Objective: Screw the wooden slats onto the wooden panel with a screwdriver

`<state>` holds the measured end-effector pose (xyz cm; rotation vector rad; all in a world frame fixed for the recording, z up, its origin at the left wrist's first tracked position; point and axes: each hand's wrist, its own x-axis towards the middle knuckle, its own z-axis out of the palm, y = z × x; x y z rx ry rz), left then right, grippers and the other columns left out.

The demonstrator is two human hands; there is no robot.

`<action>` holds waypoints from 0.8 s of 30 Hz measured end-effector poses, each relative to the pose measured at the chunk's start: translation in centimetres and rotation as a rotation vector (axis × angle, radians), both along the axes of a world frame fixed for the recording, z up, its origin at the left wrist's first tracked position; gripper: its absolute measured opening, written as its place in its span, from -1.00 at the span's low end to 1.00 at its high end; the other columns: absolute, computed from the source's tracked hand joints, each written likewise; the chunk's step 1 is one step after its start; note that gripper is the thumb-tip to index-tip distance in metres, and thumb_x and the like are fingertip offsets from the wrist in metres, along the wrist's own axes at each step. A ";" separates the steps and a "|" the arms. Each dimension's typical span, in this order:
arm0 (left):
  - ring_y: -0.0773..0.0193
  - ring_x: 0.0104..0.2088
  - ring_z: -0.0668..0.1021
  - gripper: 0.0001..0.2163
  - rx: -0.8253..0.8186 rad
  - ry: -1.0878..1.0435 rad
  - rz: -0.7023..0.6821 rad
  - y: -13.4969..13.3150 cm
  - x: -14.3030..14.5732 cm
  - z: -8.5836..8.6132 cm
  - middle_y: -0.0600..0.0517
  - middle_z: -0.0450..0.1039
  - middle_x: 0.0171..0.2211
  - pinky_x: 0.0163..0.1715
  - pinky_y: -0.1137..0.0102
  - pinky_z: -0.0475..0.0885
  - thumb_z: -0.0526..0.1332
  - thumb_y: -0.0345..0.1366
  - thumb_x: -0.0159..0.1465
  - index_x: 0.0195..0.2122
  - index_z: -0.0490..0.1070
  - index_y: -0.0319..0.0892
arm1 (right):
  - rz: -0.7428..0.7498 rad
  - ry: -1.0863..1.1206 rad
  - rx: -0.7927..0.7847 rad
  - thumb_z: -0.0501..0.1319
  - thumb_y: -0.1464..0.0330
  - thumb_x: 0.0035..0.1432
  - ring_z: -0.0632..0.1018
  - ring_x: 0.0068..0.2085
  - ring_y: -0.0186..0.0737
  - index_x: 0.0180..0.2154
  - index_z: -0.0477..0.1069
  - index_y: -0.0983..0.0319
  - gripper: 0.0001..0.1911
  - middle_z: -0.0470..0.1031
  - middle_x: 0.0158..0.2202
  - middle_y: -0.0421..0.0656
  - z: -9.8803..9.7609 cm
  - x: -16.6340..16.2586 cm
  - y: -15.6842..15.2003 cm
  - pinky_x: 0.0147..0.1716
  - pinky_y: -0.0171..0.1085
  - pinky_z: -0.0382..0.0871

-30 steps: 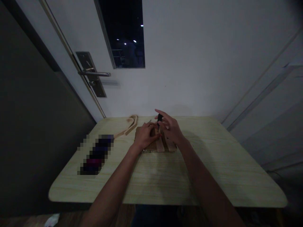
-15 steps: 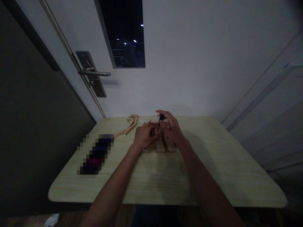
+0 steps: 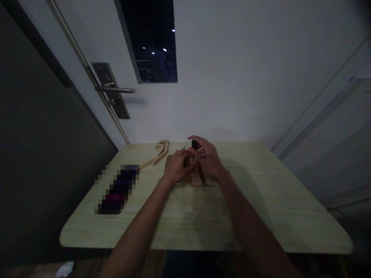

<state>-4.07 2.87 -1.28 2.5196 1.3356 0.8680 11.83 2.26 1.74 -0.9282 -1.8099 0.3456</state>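
Note:
A brown wooden board (image 3: pixel 185 179) with two pale wooden strips (image 3: pixel 196 178) on top lies at the far middle of the pale table (image 3: pixel 203 216). My left hand (image 3: pixel 176 166) rests curled on the board, its fingers pressed against a strip; a thin pin-like piece pokes out beyond its fingertips. My right hand (image 3: pixel 206 159) is closed around a small dark tool (image 3: pixel 194 144) held upright over the strips, right beside my left fingertips. The dim light hides what the tool's tip touches.
A curved wooden piece (image 3: pixel 159 153) lies on the table left of the board. A blurred dark object (image 3: pixel 117 189) sits at the table's left. Behind stands a white door with a metal lever handle (image 3: pixel 115 90) and a dark window (image 3: pixel 150 40).
My right hand has shifted slightly left with the dark tool, closer to my left fingertips. The left hand and the board have stayed in place.

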 end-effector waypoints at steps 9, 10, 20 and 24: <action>0.11 -0.01 0.44 -0.73 -0.015 -0.017 -0.002 0.0 0.0 -0.1 -0.02 0.44 -0.01 0.02 0.24 0.36 0.30 -0.16 0.19 -0.12 0.45 -0.13 | 0.078 0.058 -0.020 0.08 0.34 0.25 0.52 -0.22 -0.26 0.06 0.34 0.11 -0.67 0.50 -0.09 -0.12 0.2 0.3 -0.3 -0.26 -0.25 0.47; 0.11 -0.02 0.44 -0.72 -0.011 -0.015 -0.001 0.0 -0.1 -0.2 -0.02 0.44 -0.01 0.01 0.24 0.36 0.30 -0.15 0.19 -0.12 0.45 -0.13 | 0.044 0.061 -0.021 0.11 0.35 0.23 0.52 -0.26 -0.27 0.06 0.34 0.10 -0.66 0.51 -0.13 -0.14 0.1 0.2 -0.2 -0.27 -0.25 0.47; 0.09 -0.01 0.45 -0.73 -0.029 -0.007 0.002 -0.1 0.0 0.1 -0.01 0.44 0.00 0.02 0.19 0.36 0.30 -0.15 0.19 -0.11 0.45 -0.10 | -0.019 0.016 -0.005 0.18 0.24 0.21 0.50 -0.24 -0.23 -0.03 0.39 0.06 -0.72 0.47 -0.12 -0.13 0.0 0.4 -0.1 -0.35 -0.26 0.46; 0.09 0.00 0.44 -0.74 -0.014 -0.035 -0.009 -0.1 0.0 0.0 -0.02 0.44 -0.01 0.03 0.20 0.35 0.30 -0.16 0.19 -0.12 0.45 -0.12 | 0.081 0.031 -0.011 0.01 0.26 0.31 0.51 -0.09 -0.19 0.07 0.29 0.09 -0.67 0.47 -0.02 -0.09 0.1 0.7 -0.3 -0.23 -0.22 0.48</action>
